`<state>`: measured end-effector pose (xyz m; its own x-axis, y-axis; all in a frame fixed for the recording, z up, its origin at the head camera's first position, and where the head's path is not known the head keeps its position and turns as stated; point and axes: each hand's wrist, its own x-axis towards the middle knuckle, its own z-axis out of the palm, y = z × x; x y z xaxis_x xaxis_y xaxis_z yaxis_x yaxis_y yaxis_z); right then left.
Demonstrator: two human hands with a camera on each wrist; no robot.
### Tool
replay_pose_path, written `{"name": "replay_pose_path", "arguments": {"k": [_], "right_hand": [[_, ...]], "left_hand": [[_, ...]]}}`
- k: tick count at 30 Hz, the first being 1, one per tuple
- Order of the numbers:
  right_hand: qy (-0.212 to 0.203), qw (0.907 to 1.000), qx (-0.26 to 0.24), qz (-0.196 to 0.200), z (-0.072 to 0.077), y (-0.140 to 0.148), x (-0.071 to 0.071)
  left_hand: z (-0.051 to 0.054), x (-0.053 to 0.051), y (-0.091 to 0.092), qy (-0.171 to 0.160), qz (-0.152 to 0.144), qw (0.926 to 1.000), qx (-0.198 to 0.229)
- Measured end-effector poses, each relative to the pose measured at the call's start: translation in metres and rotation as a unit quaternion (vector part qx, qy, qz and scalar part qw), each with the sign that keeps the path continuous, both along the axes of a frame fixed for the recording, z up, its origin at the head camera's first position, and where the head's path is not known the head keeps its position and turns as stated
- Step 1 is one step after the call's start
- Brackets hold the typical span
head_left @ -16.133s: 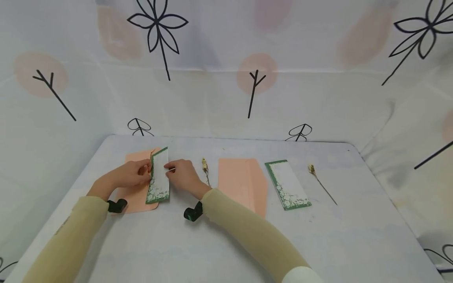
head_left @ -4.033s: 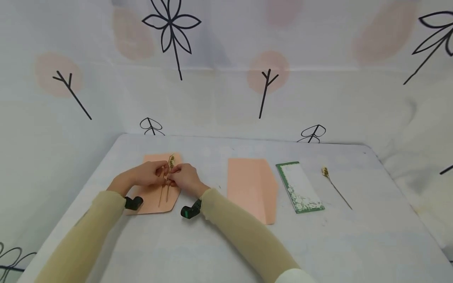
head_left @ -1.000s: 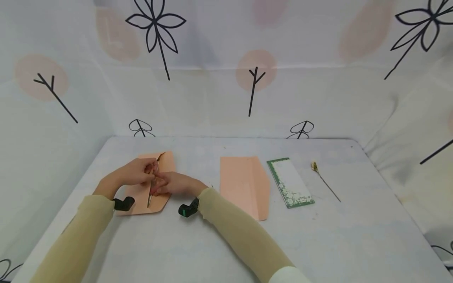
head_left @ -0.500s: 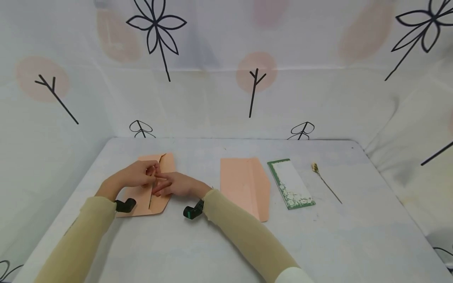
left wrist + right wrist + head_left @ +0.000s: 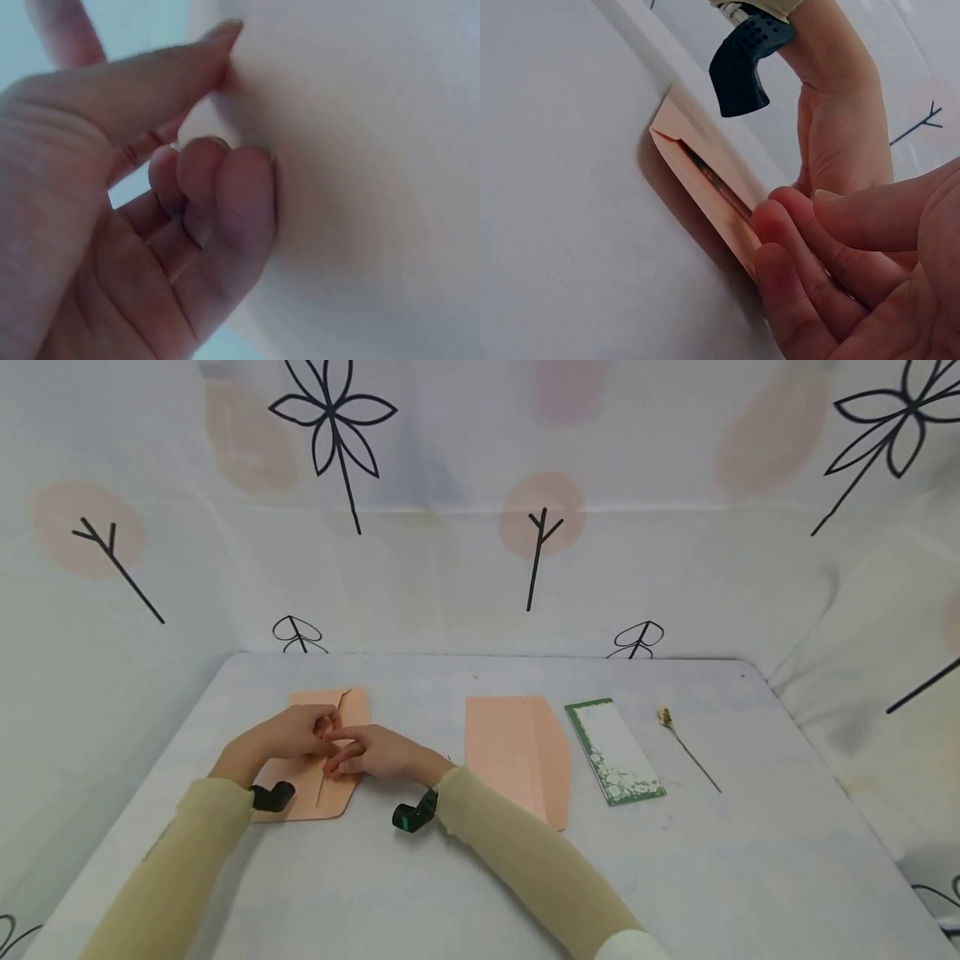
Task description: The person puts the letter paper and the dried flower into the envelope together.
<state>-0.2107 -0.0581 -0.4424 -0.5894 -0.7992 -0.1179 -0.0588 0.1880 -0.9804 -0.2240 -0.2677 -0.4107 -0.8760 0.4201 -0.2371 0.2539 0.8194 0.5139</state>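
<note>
A peach envelope [image 5: 341,795] lies at the table's left, slightly lifted at its slit. My left hand [image 5: 292,732] pinches the edge of its opening between thumb and index finger; in the left wrist view, the other fingers curl against the paper [image 5: 375,165]. My right hand [image 5: 382,753] touches the flap side, its index finger reaching across to the left fingertips. In the right wrist view, the right fingers [image 5: 776,281] rest at the envelope's [image 5: 697,124] edge, with the thumb a little apart. Something dark greenish shows inside the slit; most of the inside is hidden.
A second peach envelope [image 5: 498,752] lies mid-table, flap to the right. Right of it are a green-bordered floral card [image 5: 615,752] and a dried flower [image 5: 690,750] on a thin stem. A patterned cloth [image 5: 450,577] hangs behind the white table [image 5: 750,860].
Earlier both hands held a floral card over the left envelope, then a dried flower. One second ago a stem showed along the slit; now the slit looks narrower. Hands barely moved since.
</note>
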Motion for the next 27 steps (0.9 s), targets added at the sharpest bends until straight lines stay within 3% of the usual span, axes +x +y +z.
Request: {"name": "replay_pose_path", "arguments": {"k": [7,18,27], "right_hand": [[0.042,0.9988,0.026,0.0,0.01,0.008,0.002],[0.029,0.9994,-0.004,0.021,0.02,0.024,0.006],[0.026,0.9994,-0.006,0.021,0.026,0.042,0.007]], "left_hand": [[0.002,-0.002,0.005,-0.008,0.018,0.9998,-0.01],[0.0,-0.003,0.008,-0.035,0.066,0.9969,-0.026],[0.002,0.001,0.011,-0.031,0.073,0.9961,-0.039]]}}
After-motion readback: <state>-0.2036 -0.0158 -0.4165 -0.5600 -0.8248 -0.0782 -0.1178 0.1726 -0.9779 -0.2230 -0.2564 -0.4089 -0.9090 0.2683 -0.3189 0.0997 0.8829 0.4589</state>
